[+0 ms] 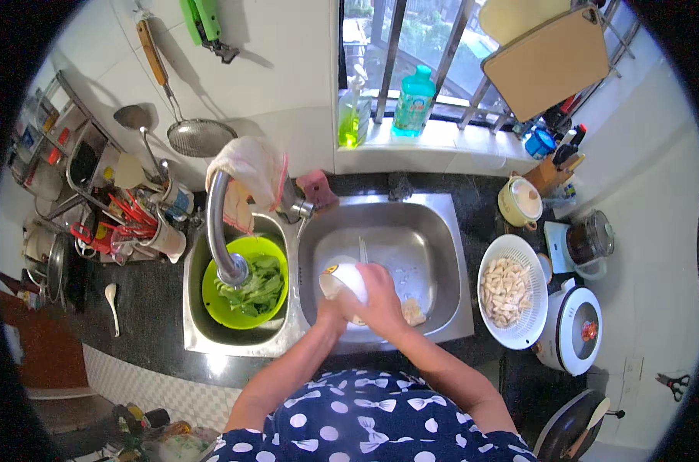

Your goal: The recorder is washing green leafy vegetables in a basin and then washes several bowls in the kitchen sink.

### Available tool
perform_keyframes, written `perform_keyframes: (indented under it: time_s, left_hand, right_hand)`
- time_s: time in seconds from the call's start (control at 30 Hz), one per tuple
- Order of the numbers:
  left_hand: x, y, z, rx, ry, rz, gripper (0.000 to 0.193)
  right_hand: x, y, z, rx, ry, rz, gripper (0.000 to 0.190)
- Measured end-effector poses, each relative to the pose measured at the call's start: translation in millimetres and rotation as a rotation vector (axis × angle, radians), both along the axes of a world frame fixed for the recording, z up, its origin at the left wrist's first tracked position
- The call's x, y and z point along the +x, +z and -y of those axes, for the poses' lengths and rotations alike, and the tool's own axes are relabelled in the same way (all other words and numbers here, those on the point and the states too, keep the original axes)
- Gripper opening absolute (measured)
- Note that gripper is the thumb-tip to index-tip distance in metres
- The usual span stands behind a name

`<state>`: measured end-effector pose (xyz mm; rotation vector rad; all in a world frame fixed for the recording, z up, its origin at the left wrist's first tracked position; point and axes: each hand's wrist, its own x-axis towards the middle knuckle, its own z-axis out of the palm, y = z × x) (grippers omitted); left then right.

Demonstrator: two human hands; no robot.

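Over the right basin of the steel sink [404, 231], both my hands are on a white bowl [350, 278] with a coloured mark near its rim, tilted on its side. My right hand [382, 300] grips the bowl's right side. Blurred, my left hand [335, 309] is at its lower left; its fingers are partly hidden. Chopsticks [362, 251] lie in the basin behind the bowl, and a pale sponge or cloth [413, 312] lies beside my right wrist. Leafy greens [262, 289] sit in a lime-green bowl [213, 312] in the left basin, under the faucet [215, 225].
A white colander [528, 329] of pale cut pieces stands right of the sink, beside a rice cooker [574, 329]. A spoon [112, 306] lies on the left counter near utensil holders [167, 239]. A cloth [248, 164] hangs over the faucet, with a pink sponge [317, 187] behind.
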<state>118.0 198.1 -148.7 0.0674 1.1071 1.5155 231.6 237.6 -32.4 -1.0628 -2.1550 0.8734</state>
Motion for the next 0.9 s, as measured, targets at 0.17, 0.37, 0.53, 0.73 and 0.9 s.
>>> perform_keyframes:
  time_s: [0.17, 0.37, 0.53, 0.73, 0.9]
  left_hand:
    - [1.4, -15.1, -3.5, -0.157, -0.365, 0.386, 0.025]
    - [-10.8, -24.3, 5.0, -0.063, -0.586, 0.76, 0.026]
    - [-17.7, -31.3, 10.4, -0.105, -0.606, 0.625, 0.027]
    - [-22.4, -1.5, 8.8, -0.253, -0.539, 0.475, 0.025]
    - [-26.9, -7.3, 16.8, -0.194, -0.488, 0.47, 0.025]
  right_hand:
    - [-1.1, 12.7, -52.3, -0.254, 0.119, 0.277, 0.054]
    - [-32.5, 65.3, -180.9, 0.019, -0.019, -0.18, 0.048]
    - [-102.6, 158.3, -284.2, -0.375, -0.15, -0.531, 0.04]
    - [-135.0, 167.6, -327.0, -0.728, -0.142, -0.369, 0.033]
    - [-135.3, 153.0, -352.8, -0.865, -0.117, -0.496, 0.03]
